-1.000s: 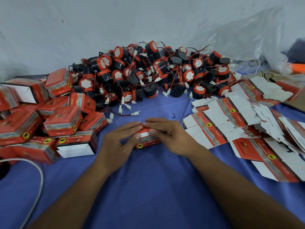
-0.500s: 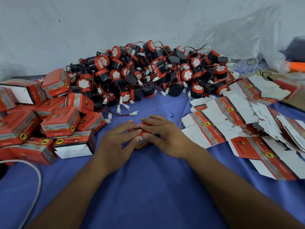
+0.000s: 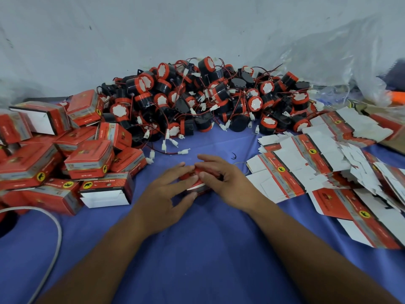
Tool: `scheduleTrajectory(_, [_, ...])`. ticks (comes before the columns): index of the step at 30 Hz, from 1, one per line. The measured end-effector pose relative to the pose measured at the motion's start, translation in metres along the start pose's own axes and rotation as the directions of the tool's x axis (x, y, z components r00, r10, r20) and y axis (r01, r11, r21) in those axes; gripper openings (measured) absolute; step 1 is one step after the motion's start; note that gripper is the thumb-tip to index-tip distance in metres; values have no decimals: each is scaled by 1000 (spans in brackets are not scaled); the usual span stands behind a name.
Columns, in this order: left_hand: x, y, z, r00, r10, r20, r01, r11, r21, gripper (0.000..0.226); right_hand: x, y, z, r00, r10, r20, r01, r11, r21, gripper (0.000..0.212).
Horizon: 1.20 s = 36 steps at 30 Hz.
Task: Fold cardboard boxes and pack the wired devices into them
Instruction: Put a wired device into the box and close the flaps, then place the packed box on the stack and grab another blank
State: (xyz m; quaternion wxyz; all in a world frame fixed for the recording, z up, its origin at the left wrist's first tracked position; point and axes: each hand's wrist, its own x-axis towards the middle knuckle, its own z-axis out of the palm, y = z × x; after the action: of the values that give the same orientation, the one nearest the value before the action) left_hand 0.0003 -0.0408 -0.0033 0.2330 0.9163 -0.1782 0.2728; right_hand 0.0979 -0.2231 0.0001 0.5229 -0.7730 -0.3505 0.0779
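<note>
Both hands are in at the middle of the tabletop (image 3: 210,255), and between them sits one small red box (image 3: 196,185), mostly covered by fingers. The left hand (image 3: 161,201) has a narrow grip: long fingers laid nearly straight across the top, thumb tucked against the near side, pinching the card. The right hand (image 3: 229,183) curls over from the far side, thumb pressing down on the lid, grip clamped on the same box. The two sets of fingertips are touching over it. What is inside the box cannot be made out.

The tabletop is draped in smooth blue fabric, slightly creased. Along the far edge against the grey wall lies the heap of wired devices (image 3: 208,99): squat black cylinders with orange-red rims and white faces, thin red and black leads tangled through, and small white plugs spilling towards the hands.

At the left edge sits a jumble of folded boxes (image 3: 88,160), glossy red card with grey bands and yellow round badges, one with a white end flap facing us. On the right are the flat blanks (image 3: 306,163), white-backed and overlapping in loose fans. A white cable (image 3: 57,235) curves in at the near left corner, and crinkled clear plastic (image 3: 341,62) sits at the far right.

Open blue fabric runs from the hands to the near edge, crossed only by the forearms.
</note>
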Motion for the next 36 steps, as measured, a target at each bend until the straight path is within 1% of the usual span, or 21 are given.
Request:
scheduleTrajectory(4, [0, -3, 3, 999, -6, -32, 4, 998, -63, 34, 0, -1, -3, 1000, -1, 28, 2, 999, -36, 32])
scheduleTrajectory(5, [1, -4, 4, 999, -4, -32, 2, 998, -57, 32, 0, -3, -3, 1000, -7, 30, 8, 999, -43, 32])
scheduleTrajectory(7, [4, -5, 4, 998, 52, -24, -52, 999, -11, 28, -2, -5, -4, 999, -19, 50, 22, 997, -76, 32])
scheduleTrajectory(9, [4, -5, 4, 995, 103, -1, -103, 994, 38, 31, -3, -6, -5, 992, -41, 120, 60, 985, -159, 35])
scheduleTrajectory(10, [3, -5, 4, 994, 106, 4, -106, 994, 38, 33, -3, -6, -5, 987, -43, 158, 72, 979, -189, 37])
scheduleTrajectory(12, [-1, -5, 4, 998, 55, -6, -55, 998, -6, 31, -5, -6, -6, 979, -33, 199, 74, 977, -200, 41])
scheduleTrajectory(13, [-2, -5, 3, 1000, 4, -16, -5, 999, -40, 31, -6, -6, -6, 980, -44, 193, 80, 980, -183, 41])
scheduleTrajectory(16, [-1, -8, -3, 981, -157, -111, 143, 982, -126, 25, -5, -3, -8, 994, -69, 83, 76, 993, -89, 36])
scheduleTrajectory(18, [1, -7, -7, 959, -253, -125, 225, 953, -205, 27, -5, -1, -9, 996, -64, 59, 68, 996, -65, 43])
scheduleTrajectory(19, [2, -7, -8, 953, -281, -118, 249, 941, -229, 29, -4, 1, -8, 993, -91, 72, 98, 990, -104, 51])
scheduleTrajectory(21, [2, -7, -8, 947, -302, -105, 269, 930, -249, 30, -4, 2, -3, 979, -171, 109, 193, 952, -239, 64])
scheduleTrajectory(23, [2, -8, -8, 954, -290, -74, 262, 929, -261, 32, -4, 1, 0, 962, -262, 79, 273, 909, -314, 62])
scheduleTrajectory(25, [1, -8, -7, 966, -258, -19, 246, 938, -244, 46, -4, 0, 0, 946, -323, 36, 316, 888, -336, 56])
scheduleTrajectory(27, [0, -9, -5, 972, -235, 17, 233, 951, -203, 60, -4, -2, -3, 947, -319, 27, 309, 887, -344, 49])
scheduleTrajectory(30, [0, -9, -6, 973, -231, 24, 232, 958, -167, 60, -5, 0, -4, 956, -287, 65, 292, 900, -324, 44])
scheduleTrajectory(32, [0, -9, -7, 968, -246, 54, 251, 954, -160, 61, -5, 0, -2, 956, -283, 71, 291, 902, -318, 42])
scheduleTrajectory(36, [0, -8, -7, 938, -336, 85, 346, 902, -257, 67, -4, 3, -1, 959, -283, -12, 270, 928, -257, 53])
